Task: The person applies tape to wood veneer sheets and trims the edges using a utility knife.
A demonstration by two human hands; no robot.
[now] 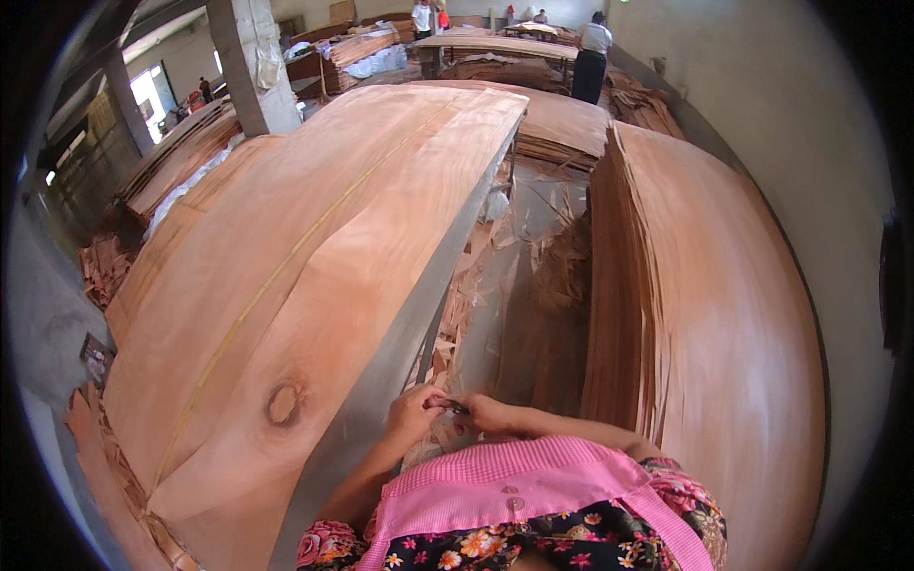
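Observation:
In front of my pink checked apron [514, 476], my two hands meet just beyond the table's near right edge. My left hand [415, 413] is closed, its fingertips pinched at a small dark object [457, 407]. My right hand [487, 416] closes on the same object from the other side; its kind is too small to make out. Left of my hands, thin wood veneer sheets [381, 219] lie overlapped on a grey table [367, 419]. A yellowish strip [252, 309] runs lengthwise along them, and the nearer sheet has a round knot [285, 403].
A tall stack of veneer [733, 314] stands on my right, along the wall. Veneer scraps [562, 266] litter the aisle floor [514, 314]. A concrete pillar [255, 71] rises at the far left. At the back, a person [592, 57] stands beside another table [500, 44].

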